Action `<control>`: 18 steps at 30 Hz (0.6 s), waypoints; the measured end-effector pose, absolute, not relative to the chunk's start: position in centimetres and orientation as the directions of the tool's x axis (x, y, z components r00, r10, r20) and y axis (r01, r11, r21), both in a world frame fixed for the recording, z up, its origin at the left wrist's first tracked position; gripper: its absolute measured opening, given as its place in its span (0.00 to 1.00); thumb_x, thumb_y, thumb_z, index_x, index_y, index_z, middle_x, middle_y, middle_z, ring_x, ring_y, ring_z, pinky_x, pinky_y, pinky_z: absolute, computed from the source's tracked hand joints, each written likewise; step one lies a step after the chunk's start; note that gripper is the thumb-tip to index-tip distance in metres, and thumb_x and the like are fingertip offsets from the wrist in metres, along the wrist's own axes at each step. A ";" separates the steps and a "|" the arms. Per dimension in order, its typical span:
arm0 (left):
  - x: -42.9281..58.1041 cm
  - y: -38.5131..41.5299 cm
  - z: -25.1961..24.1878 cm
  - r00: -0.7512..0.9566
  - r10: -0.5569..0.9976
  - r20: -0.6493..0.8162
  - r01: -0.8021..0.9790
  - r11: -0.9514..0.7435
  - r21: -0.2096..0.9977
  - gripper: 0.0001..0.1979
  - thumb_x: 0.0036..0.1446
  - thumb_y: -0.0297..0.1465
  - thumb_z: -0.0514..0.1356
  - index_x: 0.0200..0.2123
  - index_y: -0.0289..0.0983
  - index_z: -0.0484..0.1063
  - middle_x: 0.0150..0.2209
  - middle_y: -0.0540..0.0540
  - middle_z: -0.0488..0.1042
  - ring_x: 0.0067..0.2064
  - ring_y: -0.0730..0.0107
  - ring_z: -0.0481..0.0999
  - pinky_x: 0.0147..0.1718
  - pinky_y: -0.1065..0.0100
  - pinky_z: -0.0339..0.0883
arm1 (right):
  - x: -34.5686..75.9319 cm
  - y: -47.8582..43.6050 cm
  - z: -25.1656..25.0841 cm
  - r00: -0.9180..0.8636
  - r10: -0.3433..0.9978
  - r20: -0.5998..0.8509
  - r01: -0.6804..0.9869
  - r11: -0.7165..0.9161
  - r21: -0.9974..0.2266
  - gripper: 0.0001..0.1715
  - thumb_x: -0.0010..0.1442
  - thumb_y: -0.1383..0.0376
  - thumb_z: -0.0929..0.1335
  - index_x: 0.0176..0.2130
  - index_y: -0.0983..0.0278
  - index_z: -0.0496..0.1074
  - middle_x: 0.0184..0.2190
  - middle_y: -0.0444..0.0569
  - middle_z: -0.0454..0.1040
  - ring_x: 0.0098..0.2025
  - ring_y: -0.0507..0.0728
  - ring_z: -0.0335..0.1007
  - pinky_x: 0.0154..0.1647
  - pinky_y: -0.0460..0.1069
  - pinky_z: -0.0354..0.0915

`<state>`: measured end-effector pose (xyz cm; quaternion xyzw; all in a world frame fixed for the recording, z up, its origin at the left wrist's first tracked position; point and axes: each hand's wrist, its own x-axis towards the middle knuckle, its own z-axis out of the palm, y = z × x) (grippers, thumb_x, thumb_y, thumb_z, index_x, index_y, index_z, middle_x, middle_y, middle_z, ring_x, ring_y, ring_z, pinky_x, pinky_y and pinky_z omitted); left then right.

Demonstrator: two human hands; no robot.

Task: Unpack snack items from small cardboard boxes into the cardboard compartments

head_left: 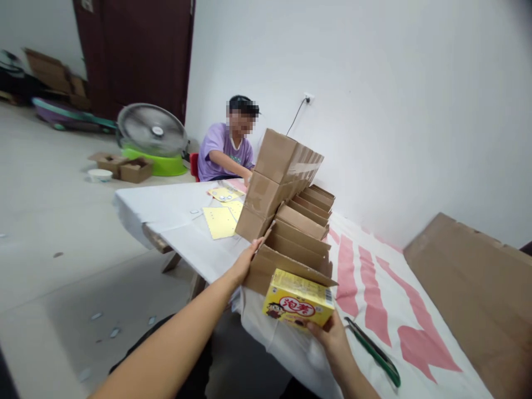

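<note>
A yellow printed snack box [297, 298] is gripped at its lower right corner by my right hand [330, 332], thumb on the front face. It is held in front of the nearest open cardboard box [266, 269], whose flaps stand up. My left hand [246, 260] grips the left side of that cardboard box, its fingers partly hidden. Behind it, several more open cardboard boxes [305, 219] stand in a row. A green utility knife [374, 354] lies on the table to the right of my right hand.
Stacked closed cartons [266, 191] rise along the table's left part. Across the table [166, 205] sits a person in a purple shirt [216, 147], near yellow sheets [219, 223]. A large cardboard sheet [469, 293] leans at the right. A fan [152, 130] stands on the floor.
</note>
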<state>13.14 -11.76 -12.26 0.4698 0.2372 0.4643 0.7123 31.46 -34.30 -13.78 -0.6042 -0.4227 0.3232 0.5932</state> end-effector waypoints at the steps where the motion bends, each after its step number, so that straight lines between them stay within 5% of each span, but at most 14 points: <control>1: 12.7 -10.9 -12.5 0.396 0.916 0.069 -0.457 0.132 0.880 0.32 0.48 0.58 0.56 0.43 0.37 0.74 0.34 0.44 0.79 0.42 0.55 0.76 0.41 0.60 0.67 | 31.2 -33.5 -14.0 0.422 0.899 0.114 0.152 0.054 -0.987 0.37 0.41 0.52 0.76 0.47 0.60 0.62 0.44 0.54 0.75 0.46 0.66 0.72 0.47 0.61 0.69; 6: 11.4 -8.0 -13.9 0.128 0.990 -0.052 -0.537 0.113 0.836 0.31 0.47 0.56 0.56 0.39 0.34 0.74 0.39 0.42 0.78 0.46 0.58 0.74 0.41 0.64 0.66 | 29.7 -30.9 -15.1 0.317 0.944 0.097 0.105 0.067 -0.992 0.36 0.42 0.52 0.76 0.45 0.60 0.63 0.45 0.53 0.75 0.46 0.65 0.73 0.47 0.61 0.68; 11: 11.8 -8.2 -14.7 0.193 0.979 -0.067 -0.544 0.163 0.823 0.33 0.44 0.58 0.57 0.37 0.33 0.75 0.36 0.42 0.79 0.40 0.57 0.77 0.40 0.61 0.68 | 31.8 -31.4 -15.9 0.215 0.962 0.168 0.119 0.145 -0.982 0.46 0.40 0.44 0.74 0.53 0.59 0.63 0.50 0.55 0.72 0.50 0.67 0.69 0.48 0.60 0.66; 14: 12.0 -8.6 -14.6 0.179 0.984 -0.004 -0.520 0.098 0.849 0.32 0.44 0.57 0.58 0.36 0.34 0.77 0.36 0.42 0.80 0.41 0.56 0.77 0.42 0.61 0.68 | 35.4 -31.9 -15.5 0.352 0.909 0.226 0.217 0.155 -0.964 0.44 0.43 0.35 0.67 0.50 0.58 0.68 0.49 0.54 0.72 0.51 0.67 0.67 0.46 0.59 0.66; 18: 11.7 -8.9 -14.2 0.180 0.983 0.027 -0.475 0.063 0.878 0.31 0.46 0.58 0.56 0.34 0.35 0.77 0.36 0.42 0.80 0.41 0.55 0.77 0.42 0.61 0.68 | 39.6 -30.0 -14.0 0.626 0.766 0.146 0.221 0.006 -0.975 0.34 0.50 0.40 0.67 0.48 0.59 0.68 0.45 0.51 0.74 0.50 0.63 0.68 0.48 0.56 0.65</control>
